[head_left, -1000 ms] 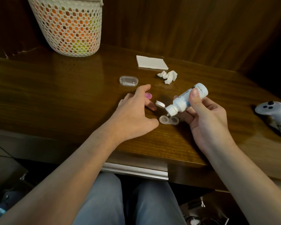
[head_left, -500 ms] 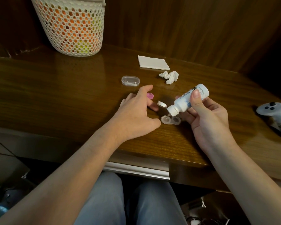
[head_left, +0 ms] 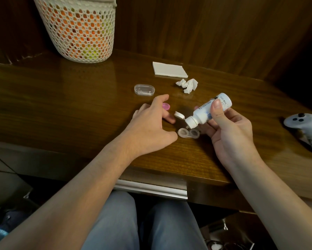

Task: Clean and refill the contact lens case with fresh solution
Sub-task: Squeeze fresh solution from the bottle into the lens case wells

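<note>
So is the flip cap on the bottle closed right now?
No, the bottle's flip cap hangs open beside the nozzle, which points down over the lens case.

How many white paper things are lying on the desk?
2. A flat folded tissue lies near the back wall, and a crumpled tissue lies just in front of it, beyond the bottle. The hands could hide more.
</note>
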A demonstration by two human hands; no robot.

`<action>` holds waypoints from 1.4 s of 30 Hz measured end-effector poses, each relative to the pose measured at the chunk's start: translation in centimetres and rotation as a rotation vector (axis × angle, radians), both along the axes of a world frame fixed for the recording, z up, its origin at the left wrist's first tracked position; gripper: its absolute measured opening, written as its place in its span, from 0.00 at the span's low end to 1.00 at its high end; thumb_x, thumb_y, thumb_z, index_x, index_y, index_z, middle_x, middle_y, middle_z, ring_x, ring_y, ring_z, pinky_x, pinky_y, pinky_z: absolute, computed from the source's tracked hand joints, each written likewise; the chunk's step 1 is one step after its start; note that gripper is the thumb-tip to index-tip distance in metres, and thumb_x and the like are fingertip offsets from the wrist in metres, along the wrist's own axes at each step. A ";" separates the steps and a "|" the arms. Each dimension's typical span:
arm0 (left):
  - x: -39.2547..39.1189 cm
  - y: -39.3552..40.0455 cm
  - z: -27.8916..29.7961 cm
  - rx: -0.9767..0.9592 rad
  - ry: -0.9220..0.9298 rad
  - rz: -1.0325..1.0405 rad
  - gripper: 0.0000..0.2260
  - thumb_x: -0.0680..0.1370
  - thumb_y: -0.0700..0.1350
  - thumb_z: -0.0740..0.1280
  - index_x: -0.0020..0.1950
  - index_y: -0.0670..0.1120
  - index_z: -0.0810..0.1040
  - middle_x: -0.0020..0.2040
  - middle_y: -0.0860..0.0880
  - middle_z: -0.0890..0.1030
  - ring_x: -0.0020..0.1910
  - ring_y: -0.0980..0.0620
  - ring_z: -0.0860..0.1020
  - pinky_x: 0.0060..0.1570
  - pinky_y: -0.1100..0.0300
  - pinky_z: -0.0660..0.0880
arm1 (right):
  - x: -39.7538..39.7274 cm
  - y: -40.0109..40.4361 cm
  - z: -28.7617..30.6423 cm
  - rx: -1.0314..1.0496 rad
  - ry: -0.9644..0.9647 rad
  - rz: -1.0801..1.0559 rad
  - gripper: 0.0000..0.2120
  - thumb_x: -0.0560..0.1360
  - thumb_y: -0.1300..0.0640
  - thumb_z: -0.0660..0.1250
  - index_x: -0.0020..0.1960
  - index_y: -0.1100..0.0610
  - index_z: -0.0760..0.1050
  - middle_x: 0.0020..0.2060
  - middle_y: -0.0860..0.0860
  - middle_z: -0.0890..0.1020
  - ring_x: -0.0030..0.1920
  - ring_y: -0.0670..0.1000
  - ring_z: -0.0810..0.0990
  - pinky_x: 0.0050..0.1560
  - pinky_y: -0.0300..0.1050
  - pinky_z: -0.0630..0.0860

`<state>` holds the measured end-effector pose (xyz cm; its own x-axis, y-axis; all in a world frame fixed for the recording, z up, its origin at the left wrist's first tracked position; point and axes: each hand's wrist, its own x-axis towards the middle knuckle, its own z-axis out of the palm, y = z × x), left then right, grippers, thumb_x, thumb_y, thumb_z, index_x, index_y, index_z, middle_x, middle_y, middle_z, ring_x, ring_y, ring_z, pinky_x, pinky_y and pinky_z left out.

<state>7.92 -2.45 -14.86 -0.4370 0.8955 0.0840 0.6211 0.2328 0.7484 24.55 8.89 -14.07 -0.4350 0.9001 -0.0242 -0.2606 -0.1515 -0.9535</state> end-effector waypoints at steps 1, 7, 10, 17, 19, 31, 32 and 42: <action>0.0 0.0 0.0 0.000 0.000 0.000 0.45 0.73 0.45 0.76 0.84 0.53 0.54 0.67 0.62 0.78 0.80 0.52 0.61 0.81 0.42 0.49 | 0.0 0.0 0.0 -0.002 -0.001 -0.004 0.24 0.73 0.50 0.75 0.66 0.57 0.79 0.57 0.58 0.89 0.59 0.56 0.89 0.63 0.59 0.85; 0.0 0.0 0.1 0.000 -0.002 0.002 0.45 0.74 0.45 0.76 0.84 0.53 0.54 0.68 0.62 0.78 0.80 0.51 0.61 0.81 0.42 0.49 | 0.0 -0.1 0.0 0.000 -0.005 -0.008 0.24 0.72 0.49 0.76 0.66 0.57 0.79 0.58 0.57 0.89 0.59 0.56 0.89 0.63 0.58 0.85; 0.1 0.0 0.1 0.002 -0.001 0.003 0.45 0.74 0.45 0.76 0.85 0.53 0.53 0.65 0.62 0.80 0.80 0.52 0.61 0.81 0.41 0.49 | 0.0 -0.1 0.0 0.004 -0.006 0.004 0.22 0.73 0.49 0.76 0.64 0.56 0.80 0.57 0.57 0.89 0.59 0.56 0.89 0.61 0.56 0.85; 0.0 0.0 0.1 0.004 -0.006 0.003 0.45 0.74 0.45 0.76 0.85 0.53 0.53 0.60 0.64 0.80 0.79 0.54 0.61 0.81 0.41 0.49 | 0.0 0.0 0.2 -0.036 0.009 -0.007 0.23 0.72 0.47 0.77 0.63 0.56 0.80 0.59 0.59 0.88 0.60 0.56 0.89 0.61 0.55 0.85; 0.0 -0.1 0.0 0.008 -0.007 0.003 0.45 0.74 0.45 0.76 0.85 0.53 0.54 0.60 0.64 0.80 0.79 0.54 0.61 0.80 0.42 0.49 | 0.1 0.0 0.2 -0.048 0.016 -0.009 0.24 0.72 0.47 0.77 0.64 0.57 0.80 0.59 0.59 0.88 0.61 0.56 0.89 0.61 0.55 0.85; 0.1 0.0 -0.1 0.008 -0.007 0.013 0.45 0.74 0.45 0.76 0.85 0.54 0.53 0.64 0.64 0.79 0.80 0.52 0.60 0.81 0.42 0.50 | 0.0 0.0 0.0 -0.012 -0.033 -0.008 0.25 0.72 0.48 0.76 0.66 0.57 0.79 0.60 0.59 0.88 0.59 0.56 0.89 0.65 0.60 0.83; 0.1 0.0 -0.1 0.009 -0.007 0.013 0.45 0.74 0.45 0.76 0.85 0.54 0.54 0.65 0.64 0.79 0.80 0.52 0.60 0.81 0.42 0.50 | 0.0 0.0 0.0 -0.014 -0.034 -0.013 0.26 0.72 0.48 0.77 0.66 0.57 0.79 0.60 0.59 0.88 0.59 0.56 0.89 0.65 0.60 0.83; -0.1 0.1 -0.3 0.008 0.002 0.009 0.45 0.74 0.45 0.76 0.84 0.55 0.53 0.59 0.66 0.78 0.78 0.54 0.61 0.79 0.43 0.51 | 0.1 -0.2 0.2 -0.031 -0.023 -0.011 0.24 0.73 0.47 0.76 0.64 0.57 0.80 0.60 0.59 0.88 0.60 0.56 0.89 0.66 0.59 0.83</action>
